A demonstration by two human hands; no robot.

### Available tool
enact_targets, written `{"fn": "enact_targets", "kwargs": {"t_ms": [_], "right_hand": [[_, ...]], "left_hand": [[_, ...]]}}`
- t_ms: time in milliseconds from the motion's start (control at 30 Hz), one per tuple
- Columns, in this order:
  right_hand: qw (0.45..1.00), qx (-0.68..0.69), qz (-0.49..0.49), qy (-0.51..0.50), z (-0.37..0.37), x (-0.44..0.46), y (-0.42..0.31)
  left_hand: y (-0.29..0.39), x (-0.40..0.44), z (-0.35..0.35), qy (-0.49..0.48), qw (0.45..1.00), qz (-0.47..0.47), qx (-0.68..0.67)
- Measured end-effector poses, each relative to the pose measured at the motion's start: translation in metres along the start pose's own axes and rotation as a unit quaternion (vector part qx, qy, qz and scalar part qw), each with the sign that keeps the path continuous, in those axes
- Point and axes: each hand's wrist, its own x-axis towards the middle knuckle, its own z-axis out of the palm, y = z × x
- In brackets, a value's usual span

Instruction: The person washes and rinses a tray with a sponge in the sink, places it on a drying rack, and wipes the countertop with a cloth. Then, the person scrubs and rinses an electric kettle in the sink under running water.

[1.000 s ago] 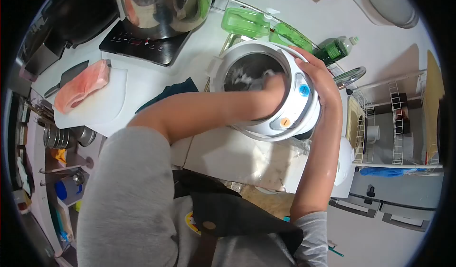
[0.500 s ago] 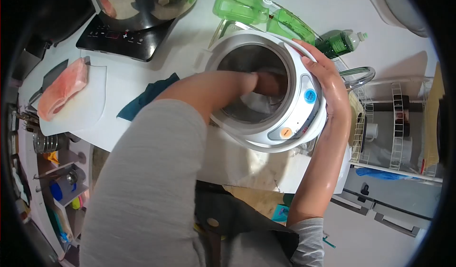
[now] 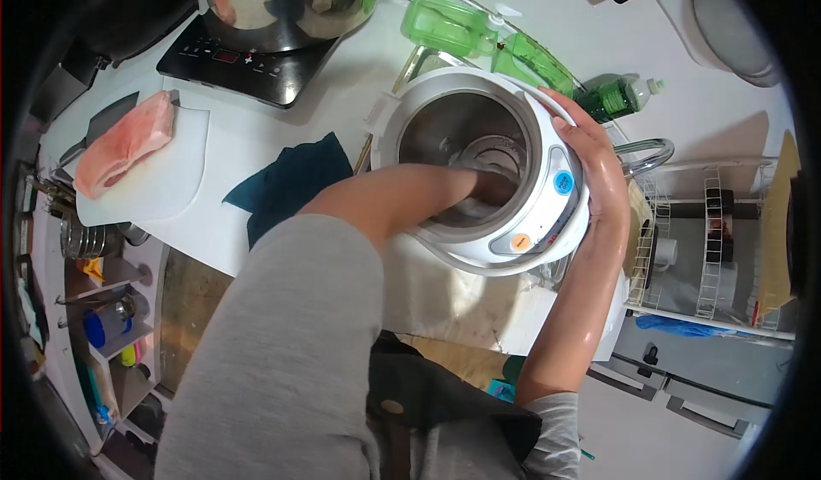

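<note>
A white electric pot [image 3: 537, 215] with a steel inside, a blue button and an orange button is tilted so that its open mouth faces me, over the sink area. My left hand [image 3: 494, 189] reaches down inside it, near the inner wall; its fingers are hidden in the pot. My right hand [image 3: 594, 151], wet, is wrapped round the pot's far right rim and handle, steadying its outer side. A ring-shaped bottom shows inside the pot beyond my left wrist. The dark teal cloth [image 3: 295, 172] lies on the counter beside my left forearm.
A slab of raw meat [image 3: 128, 145] rests on a white cutting board [image 3: 184, 181] with a knife. A big steel pot [image 3: 286, 10] stands on an induction cooker [image 3: 256, 65]. Green bottles [image 3: 449, 27] line the sink's back; a curved faucet [image 3: 654, 147] and wire dish rack [image 3: 708, 249] are right.
My left hand has moved within the pot towards its lower side, uncovering the ringed bottom. My right hand keeps its hold. The whole view has shifted slightly.
</note>
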Motion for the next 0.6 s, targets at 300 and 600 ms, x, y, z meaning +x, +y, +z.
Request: {"fn": "enact_targets", "kwargs": {"t_ms": [300, 600], "right_hand": [[1.000, -0.021, -0.013, -0.014, -0.008, 0.002, 0.006], [0.999, -0.046, -0.026, 0.001, -0.007, 0.001, 0.008]], "left_hand": [[0.087, -0.081, 0.020, -0.003, 0.967, 0.073, -0.244], [0.069, -0.118, -0.053, -0.152, 0.446, 0.171, 0.865]]}}
